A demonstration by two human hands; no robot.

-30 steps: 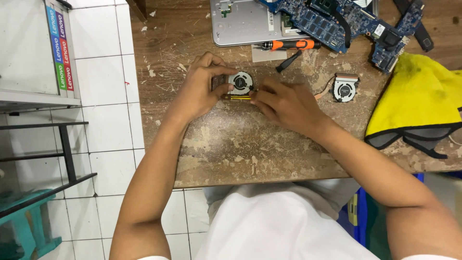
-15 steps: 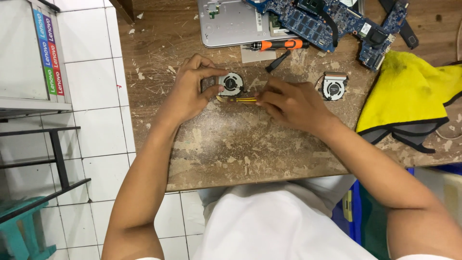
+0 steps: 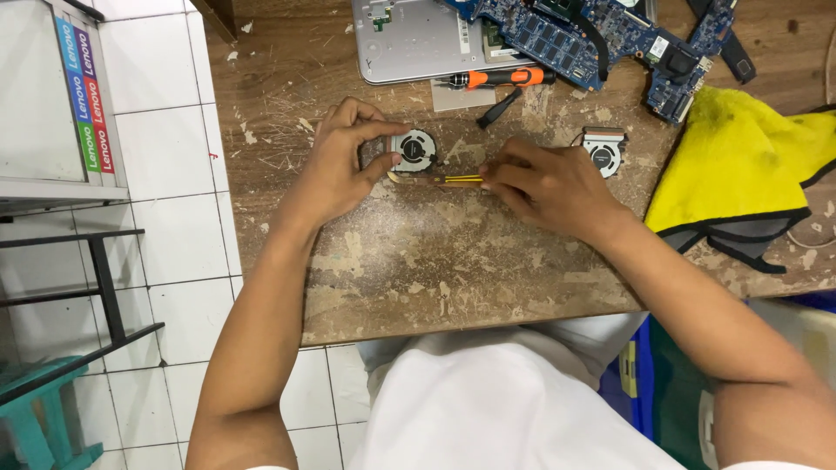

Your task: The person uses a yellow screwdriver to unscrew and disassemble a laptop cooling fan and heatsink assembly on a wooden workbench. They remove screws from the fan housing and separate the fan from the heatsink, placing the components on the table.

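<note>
Hands meet over a worn wooden workbench [image 3: 418, 261] in the head view. Left hand [image 3: 340, 165] pinches a small laptop cooling fan [image 3: 413, 150] by its left edge, steadying it on the bench. Right hand [image 3: 544, 184] grips a thin yellow-banded brush [image 3: 435, 180], its tip just beneath the fan. Farther right lies a second fan [image 3: 603, 152], beside a yellow cloth [image 3: 740, 161]. An orange-handled screwdriver [image 3: 496, 78] and a blue circuit board [image 3: 592, 39] sit at the far edge.

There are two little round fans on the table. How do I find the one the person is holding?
Start at the worn wooden table and find the silver laptop base at its far edge. Just below it, the left hand pinches a small cooling fan while the right hand points a thin yellow tool at it. The other fan lies untouched beside the yellow cloth.
</note>
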